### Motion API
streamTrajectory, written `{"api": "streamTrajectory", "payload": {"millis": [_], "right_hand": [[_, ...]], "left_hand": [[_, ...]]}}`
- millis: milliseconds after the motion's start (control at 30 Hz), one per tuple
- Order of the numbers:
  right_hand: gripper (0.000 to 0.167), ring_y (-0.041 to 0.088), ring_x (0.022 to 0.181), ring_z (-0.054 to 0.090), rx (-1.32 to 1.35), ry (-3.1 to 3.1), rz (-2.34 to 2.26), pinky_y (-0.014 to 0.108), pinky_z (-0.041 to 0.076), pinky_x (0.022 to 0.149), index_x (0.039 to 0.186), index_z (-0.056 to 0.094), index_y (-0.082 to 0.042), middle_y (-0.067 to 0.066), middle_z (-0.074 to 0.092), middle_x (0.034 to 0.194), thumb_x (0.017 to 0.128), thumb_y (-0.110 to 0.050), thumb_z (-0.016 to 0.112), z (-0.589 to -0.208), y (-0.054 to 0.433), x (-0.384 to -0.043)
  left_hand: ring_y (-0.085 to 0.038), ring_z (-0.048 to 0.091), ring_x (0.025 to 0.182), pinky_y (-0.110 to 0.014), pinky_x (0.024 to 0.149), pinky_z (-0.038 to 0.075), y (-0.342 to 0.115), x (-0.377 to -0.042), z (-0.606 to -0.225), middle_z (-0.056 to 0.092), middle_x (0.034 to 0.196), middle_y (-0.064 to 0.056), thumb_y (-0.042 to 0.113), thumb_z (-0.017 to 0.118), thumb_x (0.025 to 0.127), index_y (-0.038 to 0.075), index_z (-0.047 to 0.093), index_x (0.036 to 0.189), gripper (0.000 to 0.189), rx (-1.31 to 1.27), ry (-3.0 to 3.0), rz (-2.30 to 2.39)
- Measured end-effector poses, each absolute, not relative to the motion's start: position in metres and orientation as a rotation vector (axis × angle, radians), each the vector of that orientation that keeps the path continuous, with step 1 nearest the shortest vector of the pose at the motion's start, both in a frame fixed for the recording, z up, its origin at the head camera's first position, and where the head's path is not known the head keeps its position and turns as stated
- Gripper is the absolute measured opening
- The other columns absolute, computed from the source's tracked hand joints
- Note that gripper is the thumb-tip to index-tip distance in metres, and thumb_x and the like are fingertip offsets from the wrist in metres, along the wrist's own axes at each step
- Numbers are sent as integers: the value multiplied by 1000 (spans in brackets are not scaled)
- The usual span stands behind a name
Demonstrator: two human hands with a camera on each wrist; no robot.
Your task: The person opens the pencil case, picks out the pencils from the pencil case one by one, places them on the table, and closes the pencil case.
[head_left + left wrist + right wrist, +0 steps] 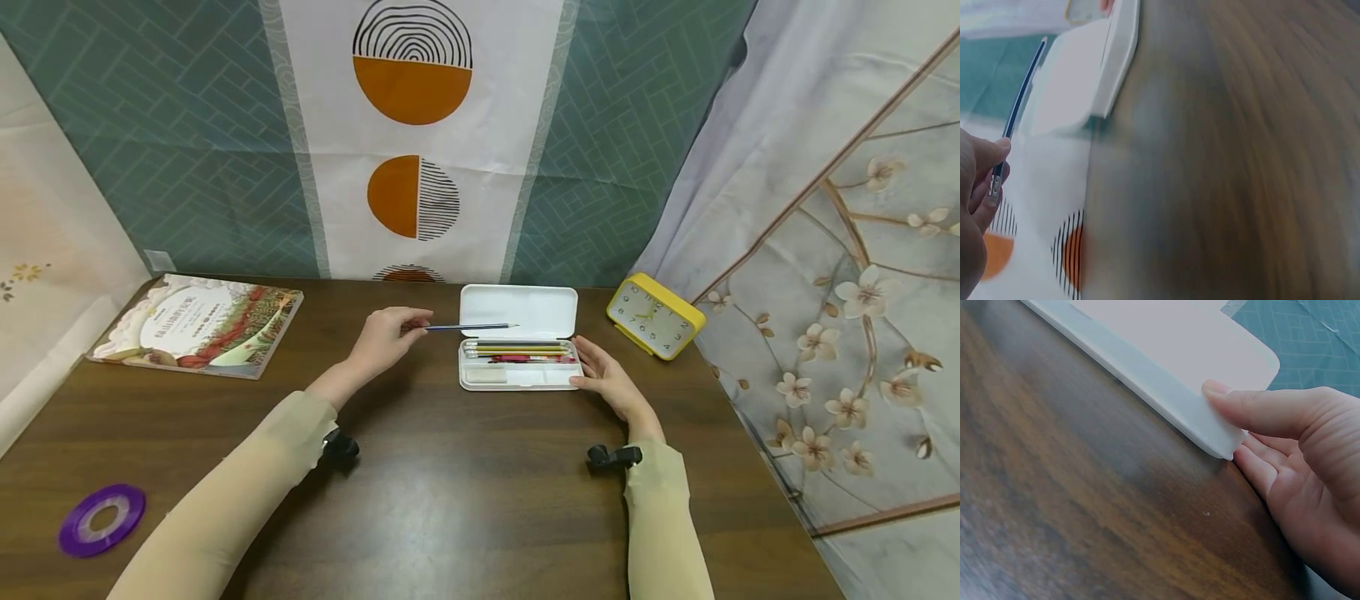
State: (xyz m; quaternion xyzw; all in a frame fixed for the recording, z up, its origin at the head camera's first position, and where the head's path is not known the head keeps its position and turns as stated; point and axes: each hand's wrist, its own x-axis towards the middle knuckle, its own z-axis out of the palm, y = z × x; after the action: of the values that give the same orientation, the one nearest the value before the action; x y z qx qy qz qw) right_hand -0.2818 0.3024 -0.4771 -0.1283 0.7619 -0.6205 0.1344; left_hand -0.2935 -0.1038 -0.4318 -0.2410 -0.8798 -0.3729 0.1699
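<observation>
My left hand [386, 340] pinches a dark blue pencil [471, 327] near its eraser end. The pencil lies level in the air, its sharpened tip pointing right, in front of the raised lid [518, 310] of a white pencil case [521, 387]. In the left wrist view, thumb and fingers close on the pencil [1021, 97] just above its metal band. The case lies open on the table with several pencils [517, 347] and a whitish eraser [486, 376] in it. My right hand [606, 379] grips the case's right end, thumb over the rim and fingers along the outer side.
A yellow alarm clock [656, 316] stands right of the case. At the back left lies a book [198, 327] with a picture cover. A purple ring-shaped roll [102, 520] lies at the front left. Patterned cloth [420, 133] hangs behind the wooden table [450, 492].
</observation>
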Motion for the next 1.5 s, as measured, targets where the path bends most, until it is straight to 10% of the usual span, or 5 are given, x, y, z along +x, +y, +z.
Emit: {"api": "streamTrajectory", "payload": {"millis": [1500], "right_hand": [[85, 33, 151, 14, -362, 2204, -1795, 17, 33, 112, 156, 12, 0, 16, 13, 164, 89, 4, 65, -475, 302, -281]], "left_hand": [[-33, 70, 87, -51, 84, 52, -183, -288, -455, 73, 90, -16, -1, 70, 85, -10, 67, 113, 30, -477, -2867, -1037]]}}
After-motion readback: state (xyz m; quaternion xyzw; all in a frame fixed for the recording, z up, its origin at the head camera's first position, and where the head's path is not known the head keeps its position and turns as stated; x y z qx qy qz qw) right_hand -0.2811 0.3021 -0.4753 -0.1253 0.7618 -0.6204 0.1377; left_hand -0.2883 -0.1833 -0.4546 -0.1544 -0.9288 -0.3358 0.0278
